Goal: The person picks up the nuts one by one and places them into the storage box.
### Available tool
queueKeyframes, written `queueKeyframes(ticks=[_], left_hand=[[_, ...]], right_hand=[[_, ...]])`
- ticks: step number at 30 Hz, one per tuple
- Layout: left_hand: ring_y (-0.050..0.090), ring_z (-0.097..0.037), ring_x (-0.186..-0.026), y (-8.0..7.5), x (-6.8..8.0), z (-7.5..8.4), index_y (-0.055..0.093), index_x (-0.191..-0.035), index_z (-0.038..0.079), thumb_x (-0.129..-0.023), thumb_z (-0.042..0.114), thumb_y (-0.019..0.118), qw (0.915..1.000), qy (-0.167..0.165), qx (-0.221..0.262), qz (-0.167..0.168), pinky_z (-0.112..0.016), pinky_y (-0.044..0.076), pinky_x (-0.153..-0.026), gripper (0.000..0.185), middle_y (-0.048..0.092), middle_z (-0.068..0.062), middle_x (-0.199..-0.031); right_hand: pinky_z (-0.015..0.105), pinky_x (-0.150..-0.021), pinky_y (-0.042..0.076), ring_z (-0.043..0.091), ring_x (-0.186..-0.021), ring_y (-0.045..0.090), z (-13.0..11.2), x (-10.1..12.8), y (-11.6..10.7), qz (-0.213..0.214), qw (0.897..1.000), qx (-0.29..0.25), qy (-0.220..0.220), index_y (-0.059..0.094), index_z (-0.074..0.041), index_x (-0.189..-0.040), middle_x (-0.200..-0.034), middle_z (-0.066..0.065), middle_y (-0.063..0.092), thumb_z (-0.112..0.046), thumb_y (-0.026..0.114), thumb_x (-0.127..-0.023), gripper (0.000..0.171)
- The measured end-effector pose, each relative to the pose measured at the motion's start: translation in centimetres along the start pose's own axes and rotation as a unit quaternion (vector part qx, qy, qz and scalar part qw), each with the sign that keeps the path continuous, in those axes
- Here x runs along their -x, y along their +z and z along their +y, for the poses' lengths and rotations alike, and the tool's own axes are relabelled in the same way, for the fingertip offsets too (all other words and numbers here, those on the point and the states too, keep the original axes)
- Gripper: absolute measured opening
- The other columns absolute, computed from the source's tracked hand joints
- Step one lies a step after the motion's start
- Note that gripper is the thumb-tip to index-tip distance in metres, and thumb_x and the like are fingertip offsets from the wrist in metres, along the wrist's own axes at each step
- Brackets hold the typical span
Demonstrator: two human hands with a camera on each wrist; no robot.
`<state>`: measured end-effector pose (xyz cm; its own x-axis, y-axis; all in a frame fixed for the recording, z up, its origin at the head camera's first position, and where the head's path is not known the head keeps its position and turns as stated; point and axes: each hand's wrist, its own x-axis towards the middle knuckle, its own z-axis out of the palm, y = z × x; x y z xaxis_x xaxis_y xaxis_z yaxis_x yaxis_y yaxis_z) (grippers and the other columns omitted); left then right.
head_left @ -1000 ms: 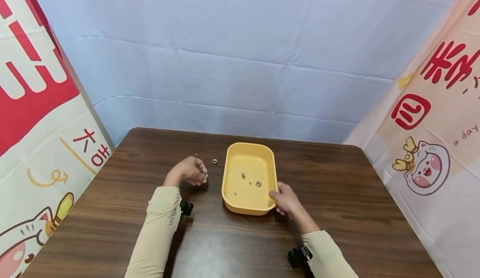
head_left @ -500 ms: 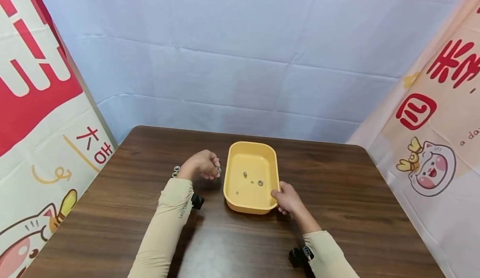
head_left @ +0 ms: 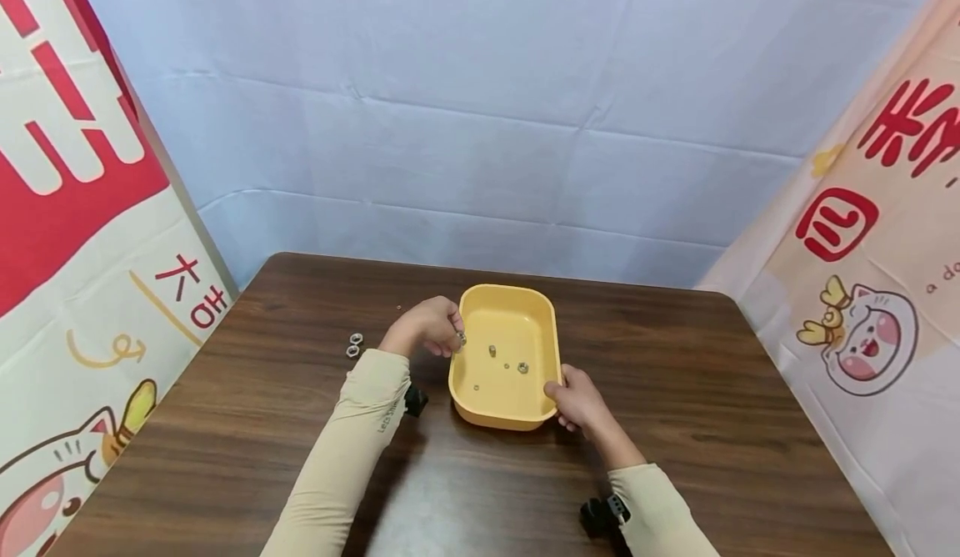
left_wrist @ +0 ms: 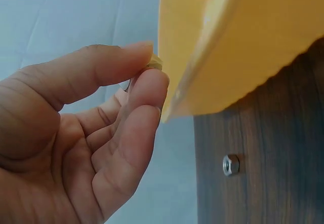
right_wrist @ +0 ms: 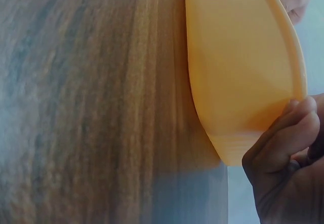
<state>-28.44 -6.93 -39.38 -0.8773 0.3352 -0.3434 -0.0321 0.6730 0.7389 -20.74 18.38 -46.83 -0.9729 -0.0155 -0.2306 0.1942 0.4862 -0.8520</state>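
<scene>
My left hand pinches a small metal nut between thumb and fingertips at the left rim of a yellow plastic tray. Fingers largely cover that nut in the left wrist view, where only a sliver shows. My right hand grips the tray's near right edge, thumb on the rim and fingers against the outer wall. Inside the tray lie a larger hex nut, another nut standing on its side, and two tiny nut-like pieces, one at the near left.
Two hex nuts lie close together, one farther and one nearer, left of my left hand. A tiny piece lies behind them on the wooden table. The left wrist view shows a nut beside the tray.
My left hand has moved right with the pinched nut, from the table to the tray's left rim. Two nuts on the table have come into view behind it. My right hand keeps its grip.
</scene>
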Motion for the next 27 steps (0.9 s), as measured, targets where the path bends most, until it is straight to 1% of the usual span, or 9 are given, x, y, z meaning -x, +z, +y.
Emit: queueKeyframes(ticks=[5,9,12,14,19,24,27], left_hand=[[0.061,-0.020,-0.058,0.5,-0.5,0.9,0.056,-0.083,0.003,-0.076,-0.001,0.072,0.9998,0.006,-0.012,-0.015,-0.031,0.052,-0.054,0.018,0.061,-0.010,-0.074],[0.060,-0.019,-0.056,0.7,-0.9,1.3,0.057,-0.083,0.003,-0.077,-0.002,0.071,0.9999,-0.001,0.002,-0.016,-0.030,0.052,-0.053,0.016,0.062,-0.010,-0.073],[0.060,-0.018,-0.055,0.8,-1.1,1.6,0.059,-0.082,0.003,-0.077,-0.003,0.070,0.9999,0.000,-0.003,-0.017,-0.030,0.052,-0.054,0.014,0.063,-0.010,-0.072],[0.060,-0.018,-0.054,1.1,-1.4,1.9,0.060,-0.081,0.003,-0.077,-0.003,0.070,0.9998,0.004,-0.008,-0.020,-0.033,0.053,-0.057,0.012,0.063,-0.010,-0.071],[0.059,-0.017,-0.052,1.8,-2.0,2.5,0.061,-0.078,0.003,-0.078,-0.004,0.068,0.9995,0.006,-0.005,-0.031,-0.037,0.053,-0.062,0.010,0.064,-0.010,-0.068],[0.060,-0.018,-0.053,2.4,-2.6,3.1,0.061,-0.075,0.003,-0.077,-0.004,0.069,0.9991,0.005,-0.007,-0.041,-0.033,0.053,-0.058,0.011,0.065,-0.012,-0.069],[0.060,-0.018,-0.053,2.7,-3.1,3.5,0.063,-0.073,0.001,-0.077,-0.004,0.070,0.9990,-0.005,-0.020,-0.041,-0.032,0.053,-0.057,0.010,0.065,-0.012,-0.067]], right_hand=[[0.024,-0.032,0.032,0.013,-0.034,0.038,0.1,0.1,0.0,-0.001,1.000,0.001,0.007,0.051,-0.001,-0.090,-0.050,0.005,0.043,-0.006,0.048,-0.084,0.007],[0.024,-0.033,0.032,0.013,-0.035,0.038,0.0,0.1,0.0,-0.004,1.000,-0.001,0.005,0.052,-0.001,-0.093,-0.050,0.005,0.043,-0.006,0.048,-0.084,0.011],[0.024,-0.033,0.032,0.013,-0.035,0.038,-0.2,0.0,0.2,-0.006,1.000,-0.003,0.004,0.053,0.000,-0.097,-0.050,0.005,0.044,-0.006,0.048,-0.085,0.014],[0.024,-0.033,0.032,0.013,-0.035,0.038,-0.2,0.0,0.1,-0.005,1.000,-0.004,0.007,0.054,0.000,-0.098,-0.050,0.005,0.044,-0.006,0.048,-0.085,0.016],[0.024,-0.033,0.032,0.013,-0.035,0.038,-0.1,0.0,0.1,-0.005,1.000,0.001,0.007,0.053,-0.001,-0.094,-0.050,0.004,0.043,-0.007,0.048,-0.085,0.012],[0.024,-0.032,0.032,0.013,-0.035,0.038,-0.1,0.0,0.1,-0.004,1.000,0.002,0.004,0.052,-0.001,-0.092,-0.050,0.005,0.044,-0.006,0.048,-0.085,0.010],[0.024,-0.032,0.031,0.013,-0.035,0.038,-0.2,0.0,0.1,-0.002,1.000,0.002,0.002,0.052,-0.001,-0.092,-0.050,0.006,0.045,-0.005,0.048,-0.084,0.010]])
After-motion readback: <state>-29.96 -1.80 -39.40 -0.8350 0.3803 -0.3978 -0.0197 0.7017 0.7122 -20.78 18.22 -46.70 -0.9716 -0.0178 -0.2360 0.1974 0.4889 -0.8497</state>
